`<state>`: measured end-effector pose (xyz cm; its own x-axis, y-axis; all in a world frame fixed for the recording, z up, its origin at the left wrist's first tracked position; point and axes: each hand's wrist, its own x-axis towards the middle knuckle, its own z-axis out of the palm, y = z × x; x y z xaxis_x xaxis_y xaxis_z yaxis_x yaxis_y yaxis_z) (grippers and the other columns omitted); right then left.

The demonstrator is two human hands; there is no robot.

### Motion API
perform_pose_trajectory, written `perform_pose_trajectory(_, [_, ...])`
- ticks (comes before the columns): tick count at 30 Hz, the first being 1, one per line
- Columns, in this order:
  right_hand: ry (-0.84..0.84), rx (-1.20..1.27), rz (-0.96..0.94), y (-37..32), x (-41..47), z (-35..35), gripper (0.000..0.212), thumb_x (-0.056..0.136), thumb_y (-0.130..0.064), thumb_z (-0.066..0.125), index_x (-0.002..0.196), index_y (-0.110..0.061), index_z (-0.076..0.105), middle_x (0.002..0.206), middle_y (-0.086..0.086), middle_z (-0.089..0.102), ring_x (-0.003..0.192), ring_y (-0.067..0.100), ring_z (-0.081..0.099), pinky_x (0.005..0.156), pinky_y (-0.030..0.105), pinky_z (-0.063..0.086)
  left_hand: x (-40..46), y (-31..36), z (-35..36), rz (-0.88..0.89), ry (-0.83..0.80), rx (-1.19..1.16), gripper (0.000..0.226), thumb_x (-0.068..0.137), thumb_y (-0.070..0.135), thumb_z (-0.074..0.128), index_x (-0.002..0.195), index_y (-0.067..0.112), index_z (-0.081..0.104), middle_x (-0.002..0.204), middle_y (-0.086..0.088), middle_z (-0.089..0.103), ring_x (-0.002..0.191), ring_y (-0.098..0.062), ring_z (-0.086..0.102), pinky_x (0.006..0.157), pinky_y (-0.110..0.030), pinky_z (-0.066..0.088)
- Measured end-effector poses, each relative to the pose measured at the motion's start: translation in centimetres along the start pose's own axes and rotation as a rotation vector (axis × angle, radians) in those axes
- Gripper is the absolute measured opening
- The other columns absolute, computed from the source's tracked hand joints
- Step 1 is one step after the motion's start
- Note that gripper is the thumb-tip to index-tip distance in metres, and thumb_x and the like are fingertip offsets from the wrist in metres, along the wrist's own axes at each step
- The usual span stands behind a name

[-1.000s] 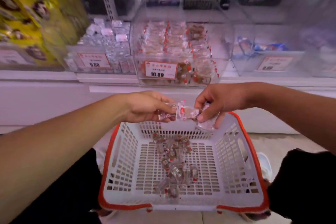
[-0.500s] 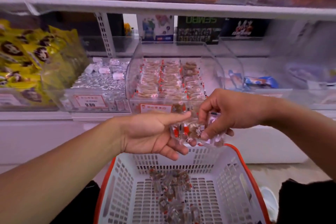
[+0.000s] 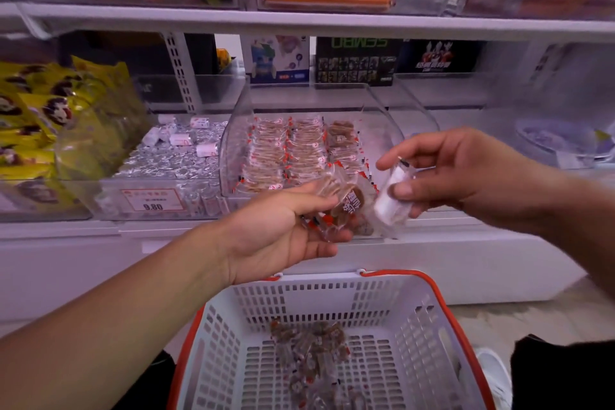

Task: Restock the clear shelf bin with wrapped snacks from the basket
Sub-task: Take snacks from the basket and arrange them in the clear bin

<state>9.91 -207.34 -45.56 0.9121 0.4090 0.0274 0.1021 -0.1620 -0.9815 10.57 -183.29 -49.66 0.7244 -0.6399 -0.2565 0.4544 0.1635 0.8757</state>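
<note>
Since a moment ago, our hands have moved apart and now sit higher, in front of the clear shelf bin (image 3: pixel 382 116). Our left hand (image 3: pixel 276 233) lies palm up with its thumb holding a few wrapped snacks (image 3: pixel 336 210), and our right hand (image 3: pixel 466 173) pinches one small white-ended snack packet (image 3: pixel 391 203). More snacks lie in the white basket (image 3: pixel 422 326) below us.
</note>
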Motion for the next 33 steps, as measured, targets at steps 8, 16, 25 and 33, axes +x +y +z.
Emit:
perform_pose_trajectory(8, [0.420, -0.228, -0.216, 2.0, 1.0, 5.2, 0.030, 0.061, -0.026, 0.083, 0.086, -0.020, 0.069, 0.107, -0.002, 0.069, 0.094, 0.009, 0.067, 0.079, 0.037, 0.058, 0.2, -0.2, 1.3, -0.022, 0.012, -0.099, 0.039, 0.098, 0.014, 0.042, 0.133, 0.008, 0.058, 0.120, -0.021, 0.066, 0.100, -0.039, 0.065, 0.085, -0.046, 0.059])
perform_pose_trajectory(16, [0.443, -0.048, -0.277, 3.4, 0.6, 7.5, 0.011, 0.094, -0.033, 0.059, 0.095, -0.027, 0.049, 0.090, 0.023, 0.065, 0.068, 0.033, 0.060, 0.063, 0.056, 0.050, 0.4, -0.5, 1.9, 0.009, -0.037, -0.137, 0.044, 0.094, 0.015, 0.036, 0.126, 0.004, 0.063, 0.117, -0.024, 0.069, 0.104, -0.040, 0.068, 0.087, -0.045, 0.059])
perform_pose_trajectory(25, [0.557, 0.006, -0.346, 3.3, 0.9, 8.5, 0.030, 0.088, -0.031, 0.062, 0.113, -0.016, 0.057, 0.107, 0.005, 0.070, 0.084, 0.014, 0.069, 0.065, 0.028, 0.058, 1.1, -0.5, 2.3, 0.004, -0.008, -0.129, 0.055, 0.087, 0.020, 0.043, 0.135, -0.005, 0.051, 0.110, -0.019, 0.054, 0.070, -0.021, 0.060, 0.062, -0.032, 0.055])
perform_pose_trajectory(33, [0.411, -0.151, -0.249, 4.4, 0.8, 8.3, 0.059, 0.087, -0.036, 0.059, 0.143, -0.024, 0.048, 0.108, 0.003, 0.069, 0.088, 0.022, 0.070, 0.077, 0.032, 0.060, 0.5, 1.0, 0.9, -0.003, -0.027, 0.018, 0.053, 0.076, 0.017, 0.048, 0.125, 0.000, 0.062, 0.095, -0.016, 0.063, 0.072, -0.022, 0.061, 0.058, -0.028, 0.053])
